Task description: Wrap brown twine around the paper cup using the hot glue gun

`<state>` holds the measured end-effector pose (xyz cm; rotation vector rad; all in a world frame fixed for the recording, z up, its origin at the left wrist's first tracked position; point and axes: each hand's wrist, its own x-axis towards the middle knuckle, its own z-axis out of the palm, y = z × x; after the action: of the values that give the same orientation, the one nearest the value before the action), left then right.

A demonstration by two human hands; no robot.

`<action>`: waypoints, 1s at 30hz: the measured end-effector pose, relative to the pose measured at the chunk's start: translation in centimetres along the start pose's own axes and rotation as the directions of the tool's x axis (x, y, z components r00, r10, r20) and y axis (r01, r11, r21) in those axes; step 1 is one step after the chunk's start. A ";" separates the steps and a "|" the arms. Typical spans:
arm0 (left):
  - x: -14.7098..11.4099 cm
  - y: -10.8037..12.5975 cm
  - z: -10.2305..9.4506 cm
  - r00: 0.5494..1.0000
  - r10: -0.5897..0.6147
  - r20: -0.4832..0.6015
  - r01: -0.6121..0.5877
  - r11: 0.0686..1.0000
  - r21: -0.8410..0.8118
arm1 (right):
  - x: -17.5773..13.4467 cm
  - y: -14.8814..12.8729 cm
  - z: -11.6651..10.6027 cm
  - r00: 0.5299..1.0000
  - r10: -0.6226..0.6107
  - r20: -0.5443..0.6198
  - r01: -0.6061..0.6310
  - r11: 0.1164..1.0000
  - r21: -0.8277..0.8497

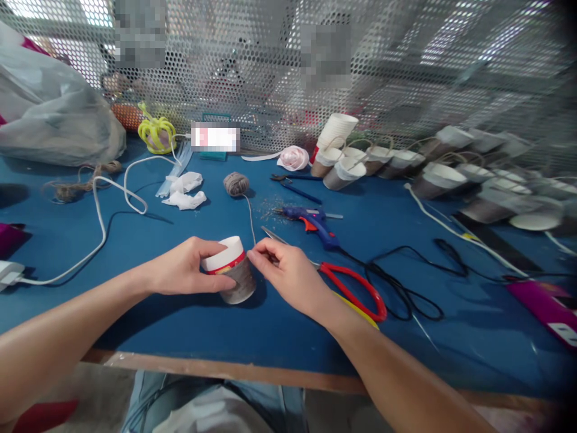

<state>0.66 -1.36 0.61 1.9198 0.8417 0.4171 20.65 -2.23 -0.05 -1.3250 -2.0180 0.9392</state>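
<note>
My left hand (198, 267) grips a paper cup (241, 285), thumb and fingers around its side. Grey yarn covers the cup's lower part; a red band and white rim show above it. The cup is tilted over the table. My right hand (282, 267) pinches the grey yarn (250, 219) close to the cup's right side. That strand runs back to a small grey yarn ball (236, 184) on the table. Scissors with red handles (354, 288) lie partly under my right hand and forearm.
A blue glue gun (311, 221) and pliers (297, 183) lie behind my right hand. Several wrapped cups with handles (345, 173) stand at the back right. A pink fabric rose (293, 158), white scraps (184, 192) and a white cable (101, 222) lie around. Perforated metal (256, 66) closes the back.
</note>
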 end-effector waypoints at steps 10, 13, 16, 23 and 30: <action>0.3 -0.5 0.0 0.979 0.204 -0.013 -0.204 0.979 0.007 | -0.2 -0.3 -0.3 0.996 -0.066 -0.068 0.065 0.998 -0.010; 0.5 -0.9 0.1 0.976 0.215 -0.028 -0.216 0.976 -0.017 | -0.3 -0.2 -0.4 0.993 -0.076 -0.093 0.073 0.997 -0.038; 0.5 -1.0 0.1 0.986 0.165 -0.038 -0.165 0.986 -0.016 | -0.3 -0.1 -0.3 0.990 -0.086 -0.110 0.077 0.994 -0.082; 0.2 -0.1 0.3 1.000 0.018 0.007 -0.018 1.000 -0.003 | -0.4 -0.5 -0.1 0.985 -0.134 -0.112 0.119 0.985 -0.127; 0.2 0.5 1.0 0.995 -0.007 -0.098 0.010 0.999 0.031 | -0.6 -0.5 0.2 0.970 -0.195 -0.142 0.166 0.967 -0.195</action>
<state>1.53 -2.00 0.55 1.9364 0.9251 0.4993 20.42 -2.98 0.16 -1.2401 -2.0961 0.5582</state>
